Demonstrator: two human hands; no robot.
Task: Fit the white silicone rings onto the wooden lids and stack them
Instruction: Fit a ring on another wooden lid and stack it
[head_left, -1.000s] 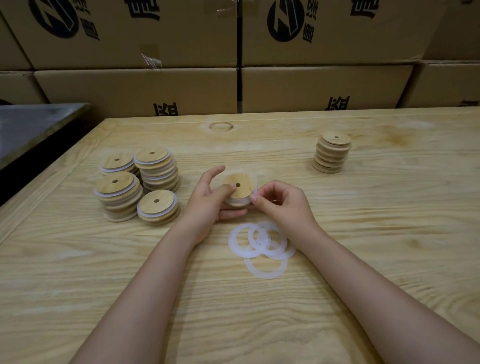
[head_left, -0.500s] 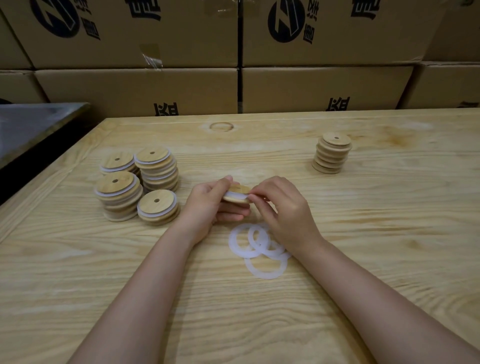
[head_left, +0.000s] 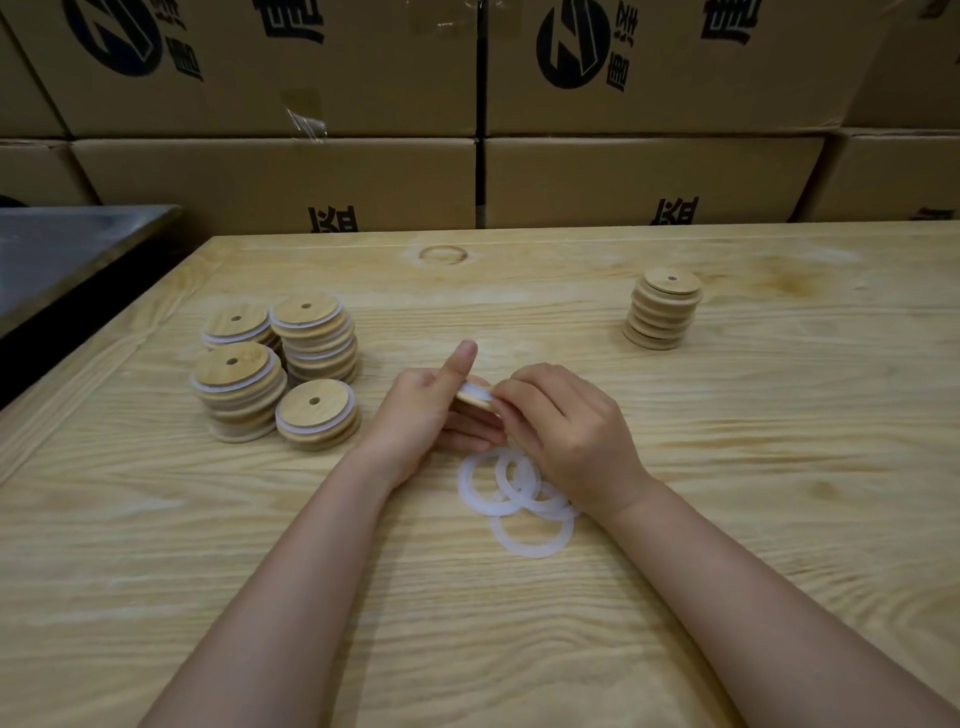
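Both hands hold one wooden lid edge-on above the table's middle, with a white silicone ring around it. My left hand grips it from the left, thumb raised. My right hand pinches its right edge and hides most of the lid. Several loose white rings lie overlapped on the table just below my hands. Several stacks of ringed lids stand at the left. A stack of bare wooden lids stands at the far right.
The wooden table runs to a wall of cardboard boxes at the back. A dark metal surface borders the table's far left corner.
The lid has turned from facing up to edge-on. My right hand has closed over its right side and my left thumb has lifted off the top.
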